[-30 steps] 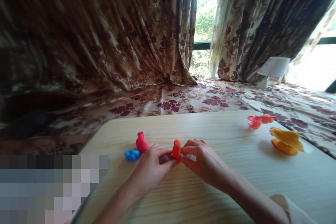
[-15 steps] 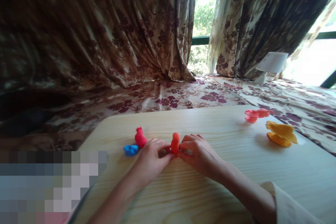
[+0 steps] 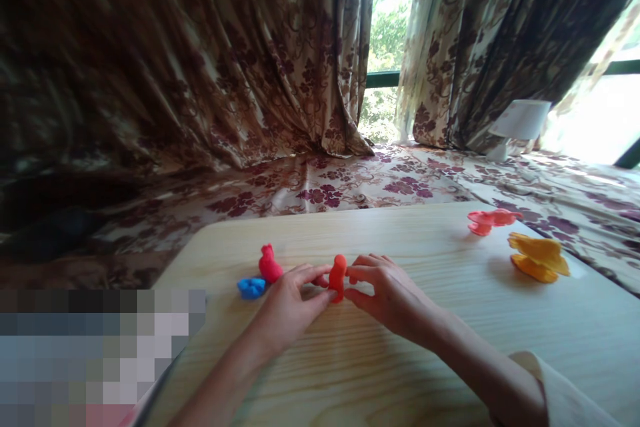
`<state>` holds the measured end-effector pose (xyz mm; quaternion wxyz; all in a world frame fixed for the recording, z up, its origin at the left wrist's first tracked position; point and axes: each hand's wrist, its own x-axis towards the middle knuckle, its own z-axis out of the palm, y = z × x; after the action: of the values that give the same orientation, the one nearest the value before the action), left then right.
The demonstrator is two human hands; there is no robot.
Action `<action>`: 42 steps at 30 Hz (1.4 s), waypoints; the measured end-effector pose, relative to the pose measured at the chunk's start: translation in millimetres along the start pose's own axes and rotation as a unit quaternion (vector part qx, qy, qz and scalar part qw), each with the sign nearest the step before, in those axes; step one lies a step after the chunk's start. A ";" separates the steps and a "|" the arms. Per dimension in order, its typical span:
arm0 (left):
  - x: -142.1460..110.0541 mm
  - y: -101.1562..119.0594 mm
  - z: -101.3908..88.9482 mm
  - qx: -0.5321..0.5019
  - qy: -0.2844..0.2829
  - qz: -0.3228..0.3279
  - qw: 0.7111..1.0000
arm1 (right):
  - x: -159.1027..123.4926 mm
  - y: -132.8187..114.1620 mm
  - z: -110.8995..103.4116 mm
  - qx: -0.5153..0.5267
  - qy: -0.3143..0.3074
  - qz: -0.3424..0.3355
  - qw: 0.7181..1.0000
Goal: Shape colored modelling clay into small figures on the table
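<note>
An orange clay figure (image 3: 339, 276), bent and rounded at the top, stands upright on the pale wooden table (image 3: 380, 373). My left hand (image 3: 293, 297) pinches it low on its left side with thumb and fingers. On the other side, my right hand (image 3: 385, 290) has its thumb and forefinger parted, with the tips close beside the figure; whether they touch it I cannot tell. Just beyond my left hand sit a red clay figure (image 3: 270, 264) with small points on top and a blue clay piece (image 3: 251, 288).
Toward the table's right rear lie a pink clay shape (image 3: 493, 220) and a yellow, shell-like clay shape (image 3: 539, 257). A white lamp (image 3: 523, 120) stands behind on the floral cloth (image 3: 320, 193). Patterned curtains (image 3: 280, 67) hang at the back. The lower left is pixelated.
My right thumb and forefinger have spread apart and eased off the orange clay figure. The figure leans slightly differently, and my left hand keeps its pinch.
</note>
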<state>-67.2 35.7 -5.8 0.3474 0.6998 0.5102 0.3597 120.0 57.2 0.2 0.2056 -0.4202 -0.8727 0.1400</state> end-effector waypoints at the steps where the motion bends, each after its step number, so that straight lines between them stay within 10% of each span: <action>1: -0.1 0.1 0.0 -0.002 -0.005 0.002 1.000 | 0.1 -0.2 0.5 0.007 0.000 -0.002 1.000; 20: -1.9 4.0 1.7 -0.013 0.001 0.013 1.000 | 1.0 -0.2 3.1 0.001 0.010 -0.003 1.000; 34: 0.0 15.3 4.6 -0.062 0.011 0.001 0.998 | 2.4 -9.0 -12.4 0.199 0.109 0.007 0.974; 38: -2.1 21.9 -5.5 -0.057 0.005 -0.025 0.998 | -0.3 -4.0 -25.6 0.121 0.181 -0.077 0.973; 42: -4.7 24.6 -10.4 -0.062 -0.030 -0.053 0.996 | -2.5 -6.2 -28.7 0.005 0.126 -0.190 0.974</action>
<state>-65.8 26.5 19.7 0.4241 0.6591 0.5128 0.3504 130.9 53.6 27.3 0.3388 -0.2600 -0.9029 0.0486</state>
